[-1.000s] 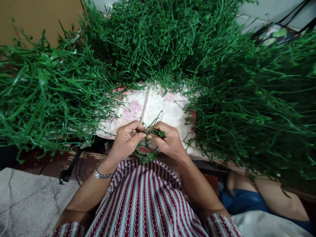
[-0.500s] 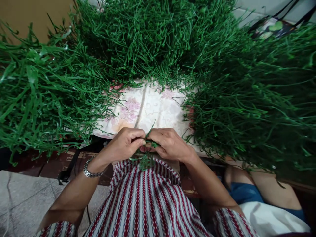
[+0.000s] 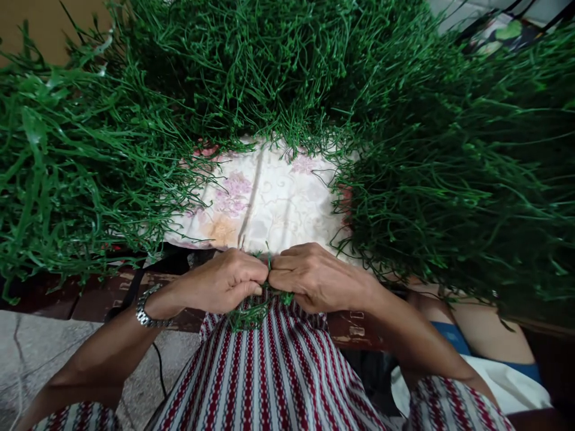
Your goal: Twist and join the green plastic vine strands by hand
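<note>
Thin green plastic-looking stems (image 3: 249, 316) hang below my two hands, in front of the striped clothing. My left hand (image 3: 229, 278), with a metal watch on its wrist, is closed, thumb against fingers, on these stems. Against it, knuckles nearly touching, my right hand (image 3: 309, 276) is closed on the same green stems. A short tip sticks up between the hands, and a small tuft shows below the right fingers. How the pieces join is hidden by the fingers.
Large heaps of similar green stems lie on the left (image 3: 76, 167), at the back (image 3: 269, 66) and on the right (image 3: 440, 173). Between them shows a flowered white cloth (image 3: 278, 191). A seated person's legs (image 3: 489, 329) are at the lower right.
Both hands have come down a little, nearer to my body, still holding the green stems. My elbows have spread wider and the hanging tuft has swung slightly left.
</note>
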`<state>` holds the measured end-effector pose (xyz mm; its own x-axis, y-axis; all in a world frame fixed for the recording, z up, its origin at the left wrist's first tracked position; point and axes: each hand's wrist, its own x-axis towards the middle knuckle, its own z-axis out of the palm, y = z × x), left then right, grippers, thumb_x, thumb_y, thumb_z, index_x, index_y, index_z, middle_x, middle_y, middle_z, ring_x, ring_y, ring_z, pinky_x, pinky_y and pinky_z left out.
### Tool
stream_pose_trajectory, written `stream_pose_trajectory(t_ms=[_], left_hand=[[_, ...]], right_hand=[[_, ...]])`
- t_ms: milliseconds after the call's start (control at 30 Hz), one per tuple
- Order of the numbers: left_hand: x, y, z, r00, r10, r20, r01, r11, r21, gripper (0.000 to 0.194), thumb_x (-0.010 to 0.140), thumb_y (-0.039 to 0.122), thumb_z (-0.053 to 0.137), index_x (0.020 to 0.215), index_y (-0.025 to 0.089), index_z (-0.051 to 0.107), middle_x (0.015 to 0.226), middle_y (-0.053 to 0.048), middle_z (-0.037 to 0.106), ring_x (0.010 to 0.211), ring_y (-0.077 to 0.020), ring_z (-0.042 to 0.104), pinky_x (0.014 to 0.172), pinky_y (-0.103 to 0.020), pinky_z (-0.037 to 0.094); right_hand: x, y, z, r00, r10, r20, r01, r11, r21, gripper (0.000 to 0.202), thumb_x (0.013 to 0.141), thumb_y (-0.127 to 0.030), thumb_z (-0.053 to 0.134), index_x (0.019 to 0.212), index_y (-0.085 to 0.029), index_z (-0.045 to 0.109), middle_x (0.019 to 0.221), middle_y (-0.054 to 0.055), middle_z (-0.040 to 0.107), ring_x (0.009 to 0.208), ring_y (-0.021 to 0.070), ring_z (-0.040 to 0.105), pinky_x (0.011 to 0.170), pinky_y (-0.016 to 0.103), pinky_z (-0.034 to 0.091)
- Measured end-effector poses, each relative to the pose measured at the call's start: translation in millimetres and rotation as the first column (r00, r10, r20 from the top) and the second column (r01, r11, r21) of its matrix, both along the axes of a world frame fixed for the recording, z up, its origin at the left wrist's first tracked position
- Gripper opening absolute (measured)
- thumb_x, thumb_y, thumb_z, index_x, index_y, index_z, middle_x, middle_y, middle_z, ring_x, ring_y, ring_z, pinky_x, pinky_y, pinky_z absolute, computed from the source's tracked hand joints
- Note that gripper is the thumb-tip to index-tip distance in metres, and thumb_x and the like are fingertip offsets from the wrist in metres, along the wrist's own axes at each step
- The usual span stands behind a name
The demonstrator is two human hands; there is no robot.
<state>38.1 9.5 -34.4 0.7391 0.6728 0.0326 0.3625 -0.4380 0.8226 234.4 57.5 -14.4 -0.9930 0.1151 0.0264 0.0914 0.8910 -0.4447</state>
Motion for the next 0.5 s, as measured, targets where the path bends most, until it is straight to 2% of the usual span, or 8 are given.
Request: stream_pose_trajectory(t_ms=[167,267,333,367,433,500], left_hand=[[-5.1,-9.0,6.3,0.999,-0.037,-0.016,0.038,0.999,0.018,0.028,0.079,0.008,0.042,0.057,0.018,0.030,0.053,0.002,0.040,0.054,-0.0112,0.040,0.055,-0.026,0.028],[-20.2,-11.9,15.6,0.999,-0.037,0.013,0.038,0.998,-0.054,0.028,0.082,0.008,0.040,0.057,0.017,0.030,0.054,0.003,0.038,0.054,-0.0103,0.038,0.056,-0.026,0.027],[-26.3,-10.7,19.7,0.994,0.082,0.068,-0.076,0.994,-0.079,0.028,0.084,0.009,0.040,0.058,0.017,0.034,0.056,0.003,0.036,0.055,-0.0093,0.037,0.055,-0.025,0.027],[-26.2,-9.0,20.0,0.979,0.172,0.106,-0.165,0.983,-0.075,0.027,0.084,0.010,0.042,0.059,0.017,0.036,0.055,0.004,0.035,0.054,-0.0087,0.036,0.054,-0.025,0.026],[-20.2,-3.5,16.4,0.942,0.294,0.162,-0.277,0.953,-0.120,0.025,0.085,0.013,0.045,0.061,0.016,0.040,0.057,0.004,0.036,0.054,-0.0083,0.034,0.053,-0.023,0.026],[-11.1,3.1,9.0,0.910,0.355,0.214,-0.317,0.929,-0.192,0.024,0.084,0.016,0.048,0.061,0.016,0.043,0.059,0.003,0.037,0.056,-0.0085,0.035,0.053,-0.023,0.027]], right_hand=[[7.2,-6.2,2.1,0.998,0.046,0.043,-0.047,0.998,0.035,0.014,0.074,-0.005,0.045,0.069,-0.018,0.048,0.072,-0.001,0.054,0.064,0.0108,0.043,0.059,0.026,0.031],[23.1,-2.3,7.9,0.993,-0.118,0.029,0.112,0.980,0.166,0.017,0.070,-0.001,0.044,0.068,-0.017,0.048,0.064,0.000,0.051,0.060,0.0115,0.041,0.056,0.026,0.028],[31.0,2.9,14.1,0.970,-0.242,-0.002,0.236,0.945,0.227,0.017,0.067,-0.001,0.043,0.067,-0.017,0.049,0.060,0.000,0.048,0.058,0.0123,0.039,0.056,0.027,0.028],[32.3,5.7,16.8,0.968,-0.249,-0.035,0.250,0.942,0.222,0.016,0.068,-0.003,0.043,0.070,-0.017,0.051,0.063,0.001,0.050,0.060,0.0131,0.041,0.057,0.027,0.029],[29.0,11.5,18.7,0.963,-0.233,-0.137,0.255,0.951,0.177,0.016,0.070,-0.006,0.044,0.078,-0.016,0.053,0.077,0.005,0.056,0.071,0.0162,0.047,0.063,0.029,0.036],[21.4,16.8,14.2,0.919,-0.290,-0.267,0.321,0.944,0.080,0.015,0.073,-0.007,0.045,0.083,-0.014,0.053,0.093,0.010,0.058,0.086,0.0191,0.051,0.072,0.031,0.041]])
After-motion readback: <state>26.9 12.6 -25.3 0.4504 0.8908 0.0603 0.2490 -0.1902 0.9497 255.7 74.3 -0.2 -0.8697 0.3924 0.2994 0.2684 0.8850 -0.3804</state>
